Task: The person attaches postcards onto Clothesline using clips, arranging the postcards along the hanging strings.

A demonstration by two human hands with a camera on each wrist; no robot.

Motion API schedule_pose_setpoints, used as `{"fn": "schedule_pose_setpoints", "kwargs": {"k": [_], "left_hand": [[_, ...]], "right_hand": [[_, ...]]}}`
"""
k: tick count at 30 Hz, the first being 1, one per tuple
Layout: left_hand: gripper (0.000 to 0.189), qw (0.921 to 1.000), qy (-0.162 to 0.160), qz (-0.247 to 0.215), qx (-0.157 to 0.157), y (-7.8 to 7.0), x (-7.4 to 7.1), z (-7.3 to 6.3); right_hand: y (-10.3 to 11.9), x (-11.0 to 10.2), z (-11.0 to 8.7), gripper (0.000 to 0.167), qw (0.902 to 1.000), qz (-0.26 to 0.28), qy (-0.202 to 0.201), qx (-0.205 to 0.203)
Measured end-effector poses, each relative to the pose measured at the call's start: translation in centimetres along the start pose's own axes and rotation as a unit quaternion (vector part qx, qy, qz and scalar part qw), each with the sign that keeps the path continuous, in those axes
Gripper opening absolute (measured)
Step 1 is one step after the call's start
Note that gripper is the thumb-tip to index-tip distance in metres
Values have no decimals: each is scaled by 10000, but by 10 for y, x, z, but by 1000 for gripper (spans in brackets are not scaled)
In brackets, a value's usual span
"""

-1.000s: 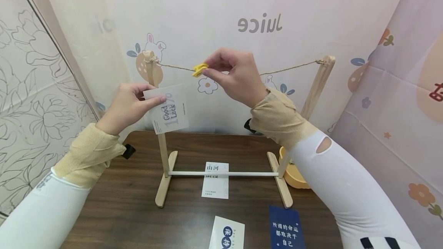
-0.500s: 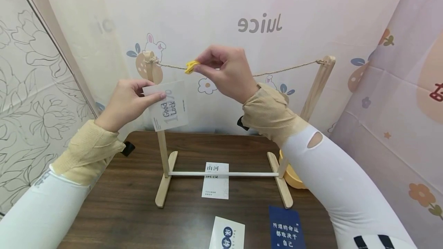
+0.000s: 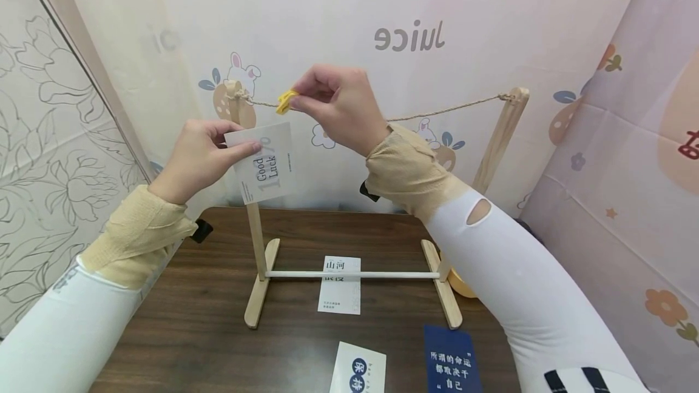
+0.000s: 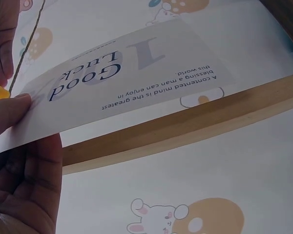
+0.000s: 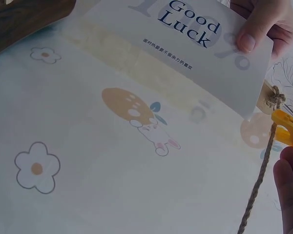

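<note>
Between thumb and fingers my left hand (image 3: 204, 153) pinches a white "Good Luck" card (image 3: 267, 165), which hangs tilted in front of the left post. My right hand (image 3: 338, 105) pinches a yellow clothespin (image 3: 286, 102) at the twine (image 3: 453, 109), near its left end. In the right wrist view the twine (image 5: 256, 190) runs by the mouth of the clothespin (image 5: 289, 127); I cannot tell whether it is clipped on. The card (image 5: 185, 53) is apart from the clothespin there, its corner just below the twine's level in the head view.
The twine is tied between two wooden posts (image 3: 501, 138), joined low down by a white rod (image 3: 393, 275). On the brown table (image 3: 180, 332) lie a white card (image 3: 340, 299), another white card (image 3: 341, 366) and a blue card (image 3: 450, 362). A yellow container (image 3: 463, 285) is partly hidden by the right arm.
My right hand has moved left along the twine with the clothespin, closer to the left post. My left hand has lifted the card slightly.
</note>
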State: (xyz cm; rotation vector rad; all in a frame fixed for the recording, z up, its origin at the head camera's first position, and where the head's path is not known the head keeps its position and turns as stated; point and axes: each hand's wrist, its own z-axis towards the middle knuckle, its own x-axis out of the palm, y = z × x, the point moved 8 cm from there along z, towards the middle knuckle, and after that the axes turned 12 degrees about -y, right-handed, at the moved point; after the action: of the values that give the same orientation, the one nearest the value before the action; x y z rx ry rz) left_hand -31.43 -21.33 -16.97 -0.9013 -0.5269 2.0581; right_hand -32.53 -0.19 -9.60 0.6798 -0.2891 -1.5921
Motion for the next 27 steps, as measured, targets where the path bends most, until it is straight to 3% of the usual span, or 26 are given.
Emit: {"fn": "schedule_pose_setpoints", "kwargs": {"k": [15,27], "left_hand": [[20,9995,-227,205,125,-9,-3,5],[22,9994,-200,258,137,-12,-2,9]], "right_hand": [[-2,14,11,3,9990,-305,193,255],[-2,23,14,7,9978,-409,427,302]]}}
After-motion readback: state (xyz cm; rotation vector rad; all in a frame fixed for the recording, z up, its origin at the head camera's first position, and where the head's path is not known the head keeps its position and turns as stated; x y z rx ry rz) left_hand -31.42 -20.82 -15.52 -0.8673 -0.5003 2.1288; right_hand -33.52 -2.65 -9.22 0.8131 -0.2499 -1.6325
